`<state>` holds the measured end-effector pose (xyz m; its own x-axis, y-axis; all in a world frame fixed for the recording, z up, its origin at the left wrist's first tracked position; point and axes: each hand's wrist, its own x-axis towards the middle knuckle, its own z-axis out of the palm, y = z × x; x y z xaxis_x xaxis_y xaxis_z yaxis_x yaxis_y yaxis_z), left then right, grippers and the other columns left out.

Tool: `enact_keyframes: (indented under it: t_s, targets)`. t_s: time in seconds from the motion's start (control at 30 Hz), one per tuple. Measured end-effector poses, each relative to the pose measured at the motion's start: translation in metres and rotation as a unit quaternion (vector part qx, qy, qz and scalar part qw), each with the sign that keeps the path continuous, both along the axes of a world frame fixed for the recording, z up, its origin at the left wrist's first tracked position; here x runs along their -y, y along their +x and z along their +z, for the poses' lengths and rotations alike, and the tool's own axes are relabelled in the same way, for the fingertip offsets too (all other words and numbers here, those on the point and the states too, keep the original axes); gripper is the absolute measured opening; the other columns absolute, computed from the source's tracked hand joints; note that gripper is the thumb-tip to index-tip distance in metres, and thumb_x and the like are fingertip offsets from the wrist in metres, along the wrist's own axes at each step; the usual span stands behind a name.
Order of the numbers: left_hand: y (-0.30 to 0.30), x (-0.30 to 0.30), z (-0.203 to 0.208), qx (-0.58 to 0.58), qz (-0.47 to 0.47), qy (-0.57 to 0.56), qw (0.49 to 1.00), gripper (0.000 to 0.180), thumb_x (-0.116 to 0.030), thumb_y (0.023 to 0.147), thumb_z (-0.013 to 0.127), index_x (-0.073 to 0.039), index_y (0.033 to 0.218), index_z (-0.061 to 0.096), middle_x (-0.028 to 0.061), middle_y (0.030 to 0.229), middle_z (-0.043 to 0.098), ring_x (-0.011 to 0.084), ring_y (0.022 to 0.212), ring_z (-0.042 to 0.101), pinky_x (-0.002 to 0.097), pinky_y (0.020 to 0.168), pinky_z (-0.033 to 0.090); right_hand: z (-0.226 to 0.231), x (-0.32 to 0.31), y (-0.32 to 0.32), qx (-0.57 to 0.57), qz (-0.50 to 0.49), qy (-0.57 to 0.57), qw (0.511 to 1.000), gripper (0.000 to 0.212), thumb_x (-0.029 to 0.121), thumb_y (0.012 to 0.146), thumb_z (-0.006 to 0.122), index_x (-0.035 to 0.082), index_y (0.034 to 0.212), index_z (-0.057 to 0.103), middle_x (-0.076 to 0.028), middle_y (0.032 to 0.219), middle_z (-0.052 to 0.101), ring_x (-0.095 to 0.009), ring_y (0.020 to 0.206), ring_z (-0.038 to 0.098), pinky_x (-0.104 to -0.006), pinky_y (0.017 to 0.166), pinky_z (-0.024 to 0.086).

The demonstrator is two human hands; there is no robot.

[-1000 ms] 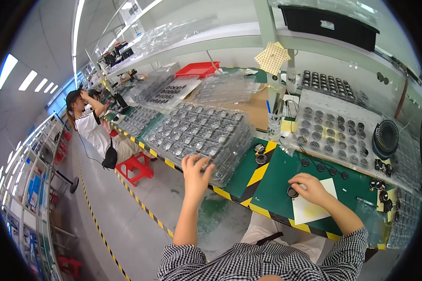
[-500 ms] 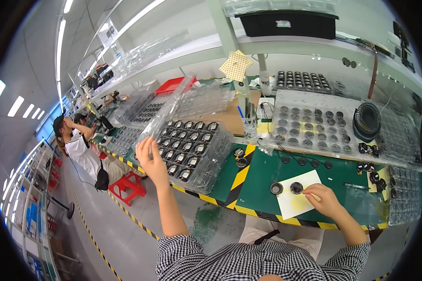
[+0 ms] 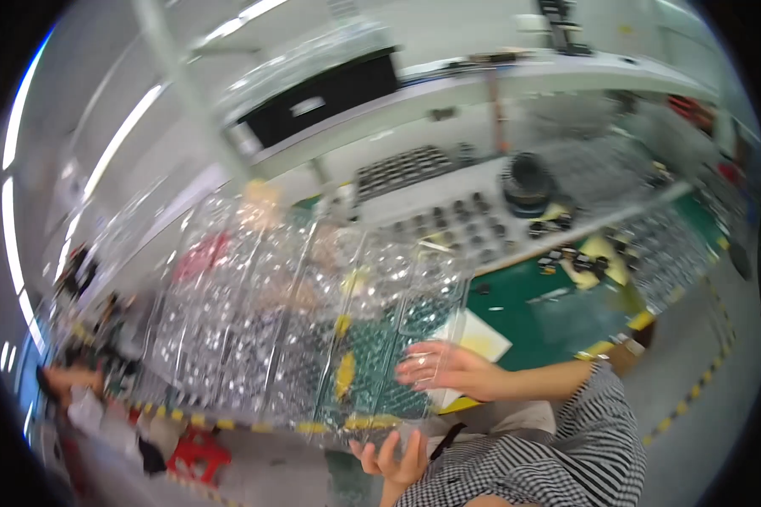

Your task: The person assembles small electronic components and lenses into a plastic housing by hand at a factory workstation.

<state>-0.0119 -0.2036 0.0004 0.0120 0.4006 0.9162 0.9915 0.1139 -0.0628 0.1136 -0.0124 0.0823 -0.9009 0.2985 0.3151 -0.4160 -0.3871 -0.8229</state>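
Observation:
A large clear plastic tray (image 3: 254, 338) with rows of moulded pockets is held up, tilted, across the left and middle of the view. My left hand (image 3: 391, 459) has its fingers curled at the tray's near edge, gripping it. My right hand (image 3: 452, 369) holds the tray's right side, its fingers overlapping the clear plastic. Motion blurs the picture, so I cannot make out the exact finger contact. Behind the tray's right edge lies a white and yellow sheet (image 3: 486, 340) on the green bench mat (image 3: 516, 300).
Dark round parts stand in a pocketed tray (image 3: 452, 221) behind the mat. Nearby are a black round fan-like device (image 3: 528, 184), small black parts (image 3: 575, 264) and another clear tray (image 3: 664, 262). Above is a shelf with a black bin (image 3: 321, 101). A red stool (image 3: 199, 456) stands at lower left.
My view has swung to the right. My right hand has left the small round part on the sheet, and both hands now hold a clear plastic tray raised over the bench.

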Motion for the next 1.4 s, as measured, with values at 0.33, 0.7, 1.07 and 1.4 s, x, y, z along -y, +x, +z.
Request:
enact_keyframes:
  t_s: [0.33,0.7,1.07,1.4]
  targets:
    - [-0.007,-0.038,-0.059,-0.130,-0.302,-0.078,0.941,0.049,-0.040,0.089,0.054,-0.018,0.133,0.055,0.0169,0.138,0.045,0.0391,0.131,0.038,0.0676,0.104,0.030,-0.011,-0.038,0.076,-0.019,-0.202,-0.032,0.979,0.033,0.004,0.094,0.053,0.007,0.125,0.042,-0.027,0.116,0.062,-0.037,0.102,0.066,-0.0452,0.081,0.058]
    - [-0.049,-0.056,-0.068,-0.066,-0.304,-0.145,0.939,0.041,-0.025,0.088,0.063,-0.016,0.128,0.060,0.0164,0.143,0.043,0.0425,0.130,0.038,0.0638,0.105,0.028,-0.056,0.004,0.365,0.083,-0.640,-0.143,0.750,0.038,0.015,0.084,0.065,0.008,0.120,0.052,-0.011,0.099,0.066,-0.032,0.075,0.070,-0.0371,0.061,0.058]
    - [-0.050,-0.069,-0.056,0.039,-0.279,-0.143,0.949,0.041,-0.016,0.085,0.068,-0.012,0.125,0.062,0.0199,0.136,0.049,0.0414,0.125,0.044,0.0616,0.103,0.032,-0.101,-0.063,0.478,-0.131,-0.750,-0.155,0.630,0.022,0.015,0.091,0.056,0.001,0.107,0.053,-0.012,0.118,0.061,-0.027,0.113,0.059,-0.0313,0.089,0.051]
    - [-0.025,-0.045,-0.053,0.098,-0.175,-0.152,0.968,0.035,-0.019,0.091,0.056,-0.006,0.123,0.059,0.0208,0.136,0.049,0.0422,0.123,0.045,0.0620,0.101,0.034,-0.099,-0.349,0.396,-0.154,-0.694,-0.205,0.673,0.038,0.026,0.091,0.067,0.002,0.114,0.049,-0.019,0.114,0.057,-0.033,0.103,0.061,-0.0386,0.085,0.054]
